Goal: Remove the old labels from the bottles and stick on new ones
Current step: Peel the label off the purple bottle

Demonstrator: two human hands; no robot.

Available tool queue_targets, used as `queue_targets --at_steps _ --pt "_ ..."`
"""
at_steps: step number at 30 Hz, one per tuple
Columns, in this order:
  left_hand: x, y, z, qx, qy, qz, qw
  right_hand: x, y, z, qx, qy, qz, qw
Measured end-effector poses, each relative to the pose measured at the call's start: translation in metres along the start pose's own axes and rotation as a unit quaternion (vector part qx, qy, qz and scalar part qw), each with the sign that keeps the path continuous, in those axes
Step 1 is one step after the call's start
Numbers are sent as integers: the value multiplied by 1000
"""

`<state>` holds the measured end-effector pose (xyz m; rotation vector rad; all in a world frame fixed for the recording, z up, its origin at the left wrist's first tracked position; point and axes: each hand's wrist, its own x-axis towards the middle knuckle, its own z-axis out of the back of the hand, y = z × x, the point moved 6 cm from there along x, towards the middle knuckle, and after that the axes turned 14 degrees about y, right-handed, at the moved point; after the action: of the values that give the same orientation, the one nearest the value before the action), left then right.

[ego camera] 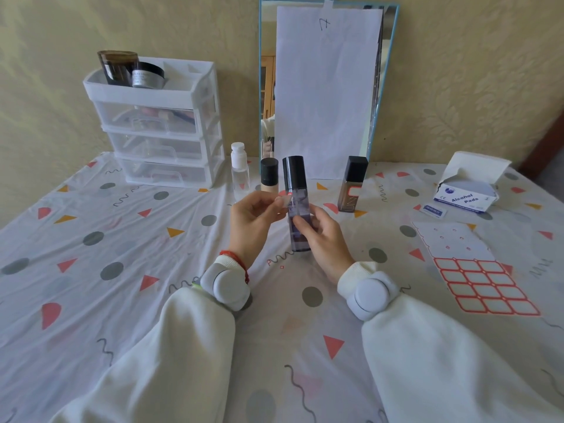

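Observation:
A tall purple-tinted bottle (296,190) with a black cap stands upright over the middle of the table. My right hand (320,239) grips its lower half. My left hand (253,221) pinches a small label (286,199) at the bottle's left side; the label is partly lifted off. Behind stand a clear bottle with a white cap (239,166), a beige bottle with a black cap (269,175) and a brown square bottle (352,187). A sheet of red-edged new labels (485,288) lies to the right.
A white drawer unit (158,126) with jars on top stands at the back left. A mirror covered by paper (326,87) leans on the wall. An open box of alcohol pads (467,193) and one loose pad sachet (433,211) lie at the right.

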<state>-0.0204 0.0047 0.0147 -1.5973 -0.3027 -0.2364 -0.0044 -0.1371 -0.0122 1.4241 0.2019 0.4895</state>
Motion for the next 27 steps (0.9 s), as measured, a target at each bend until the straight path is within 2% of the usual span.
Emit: queue_targets --at_steps 17,24,27 --pt "0 2 0 -87 1 30 996 -1 -1 1 46 -5 -13 999" --pt "1 3 1 -119 5 33 992 -1 -1 0 29 1 -22 999" --pt "2 2 -1 -168 21 28 985 0 -2 3 50 -9 -21 998"
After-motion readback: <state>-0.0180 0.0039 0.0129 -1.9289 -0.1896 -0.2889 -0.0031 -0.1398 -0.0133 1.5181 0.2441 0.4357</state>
